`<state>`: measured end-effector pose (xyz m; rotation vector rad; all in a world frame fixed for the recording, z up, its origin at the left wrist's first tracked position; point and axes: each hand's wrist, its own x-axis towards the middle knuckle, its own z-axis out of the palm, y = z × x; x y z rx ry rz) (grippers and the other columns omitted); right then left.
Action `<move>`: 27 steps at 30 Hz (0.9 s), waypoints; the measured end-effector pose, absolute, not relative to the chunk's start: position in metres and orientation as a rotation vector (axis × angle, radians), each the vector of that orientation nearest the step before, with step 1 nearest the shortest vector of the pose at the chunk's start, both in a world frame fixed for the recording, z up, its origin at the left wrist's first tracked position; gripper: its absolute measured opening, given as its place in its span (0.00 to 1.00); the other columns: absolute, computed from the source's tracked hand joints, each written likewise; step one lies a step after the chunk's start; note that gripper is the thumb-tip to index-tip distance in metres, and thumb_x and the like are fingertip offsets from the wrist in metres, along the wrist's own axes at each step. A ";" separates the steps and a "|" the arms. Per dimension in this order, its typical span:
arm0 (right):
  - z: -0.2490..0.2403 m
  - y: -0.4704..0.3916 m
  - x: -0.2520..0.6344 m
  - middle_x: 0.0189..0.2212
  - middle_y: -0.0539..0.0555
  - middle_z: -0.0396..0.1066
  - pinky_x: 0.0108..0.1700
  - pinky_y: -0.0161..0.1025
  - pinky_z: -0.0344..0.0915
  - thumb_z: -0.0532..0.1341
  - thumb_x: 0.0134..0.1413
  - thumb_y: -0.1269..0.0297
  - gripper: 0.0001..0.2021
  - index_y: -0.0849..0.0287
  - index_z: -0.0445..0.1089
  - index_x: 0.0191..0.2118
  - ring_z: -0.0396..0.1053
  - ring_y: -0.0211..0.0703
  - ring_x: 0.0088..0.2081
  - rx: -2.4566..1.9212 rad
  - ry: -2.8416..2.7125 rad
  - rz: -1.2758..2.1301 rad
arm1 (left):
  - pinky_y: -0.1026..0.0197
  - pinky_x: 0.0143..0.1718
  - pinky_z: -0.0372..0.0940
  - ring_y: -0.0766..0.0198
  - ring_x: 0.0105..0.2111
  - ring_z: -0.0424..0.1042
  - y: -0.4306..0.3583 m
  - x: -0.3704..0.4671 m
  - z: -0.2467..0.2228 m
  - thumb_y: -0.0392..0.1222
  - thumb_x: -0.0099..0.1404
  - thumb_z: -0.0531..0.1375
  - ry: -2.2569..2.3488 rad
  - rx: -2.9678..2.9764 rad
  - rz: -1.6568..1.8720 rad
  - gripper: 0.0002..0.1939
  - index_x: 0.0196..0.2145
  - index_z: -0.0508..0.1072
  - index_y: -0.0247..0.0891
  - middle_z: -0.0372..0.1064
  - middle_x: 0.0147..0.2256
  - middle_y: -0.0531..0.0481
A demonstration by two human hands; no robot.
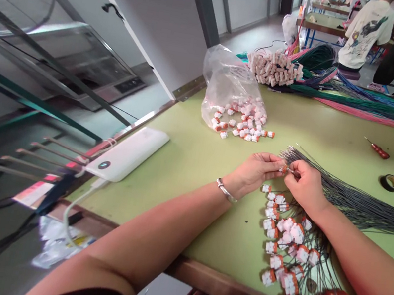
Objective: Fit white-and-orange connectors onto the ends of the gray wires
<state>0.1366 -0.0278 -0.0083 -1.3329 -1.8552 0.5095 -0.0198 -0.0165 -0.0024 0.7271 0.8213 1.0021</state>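
Observation:
Between the fingertips of my left hand is a small white and orange connector, partly covered by the fingers. My right hand meets it from the right, pinching the metal-tipped end of a dark wire. The two hands almost touch above the green tabletop. Just behind them lies a bundle of dark wires with bare metal tips at its left end. Closer to me, below the right hand, many white and orange connectors with wires attached are spread down to the table edge.
A clear plastic bag spills loose connectors at the back. Behind it lie coloured wire bundles. A red-handled pointed tool, a tape roll and a white power bank rest on the table. Other people sit beyond.

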 end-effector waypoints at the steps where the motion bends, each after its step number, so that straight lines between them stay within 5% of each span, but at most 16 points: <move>1: -0.009 -0.028 0.137 0.16 0.46 0.62 0.26 0.34 0.56 0.56 0.42 0.68 0.02 0.58 0.64 0.26 0.56 0.34 0.19 -1.335 -1.856 0.515 | 0.65 0.37 0.68 0.71 0.26 0.71 -0.016 -0.020 -0.003 0.33 0.52 0.69 0.825 0.737 0.998 0.07 0.25 0.74 0.30 0.72 0.25 0.51; 8: -0.006 -0.025 0.144 0.20 0.49 0.67 0.27 0.35 0.60 0.60 0.47 0.62 0.06 0.58 0.69 0.27 0.62 0.36 0.22 -1.273 -1.601 0.777 | 0.64 0.32 0.67 0.71 0.24 0.69 -0.014 -0.031 0.001 0.37 0.51 0.68 0.950 1.094 0.894 0.07 0.27 0.75 0.31 0.72 0.24 0.51; 14: -0.003 -0.023 0.148 0.21 0.49 0.68 0.23 0.35 0.60 0.63 0.49 0.54 0.14 0.60 0.75 0.36 0.60 0.34 0.20 -1.299 -1.302 0.952 | 0.63 0.30 0.65 0.64 0.27 0.71 -0.011 -0.050 0.024 0.40 0.53 0.65 0.924 1.761 0.312 0.06 0.28 0.78 0.34 0.74 0.26 0.48; 17: -0.004 -0.023 0.148 0.19 0.48 0.66 0.21 0.34 0.56 0.63 0.47 0.59 0.12 0.60 0.76 0.36 0.57 0.33 0.19 -1.320 -1.334 1.024 | 0.58 0.34 0.65 0.59 0.31 0.71 0.004 -0.073 0.026 0.47 0.61 0.59 1.612 1.933 0.607 0.14 0.28 0.76 0.34 0.74 0.29 0.44; 20: -0.004 -0.024 0.147 0.20 0.48 0.68 0.21 0.34 0.55 0.60 0.46 0.63 0.13 0.61 0.74 0.39 0.56 0.32 0.18 -1.333 -1.281 1.093 | 0.54 0.41 0.65 0.51 0.40 0.71 0.025 -0.102 0.015 0.48 0.61 0.59 2.311 1.869 0.780 0.16 0.41 0.74 0.34 0.72 0.41 0.37; 27: 0.001 -0.026 0.143 0.17 0.48 0.67 0.19 0.33 0.47 0.58 0.38 0.66 0.03 0.58 0.65 0.25 0.53 0.32 0.17 -1.433 -1.317 1.116 | 0.51 0.44 0.65 0.46 0.45 0.71 0.046 -0.129 -0.005 0.39 0.61 0.56 2.392 1.961 0.510 0.15 0.43 0.76 0.33 0.73 0.43 0.34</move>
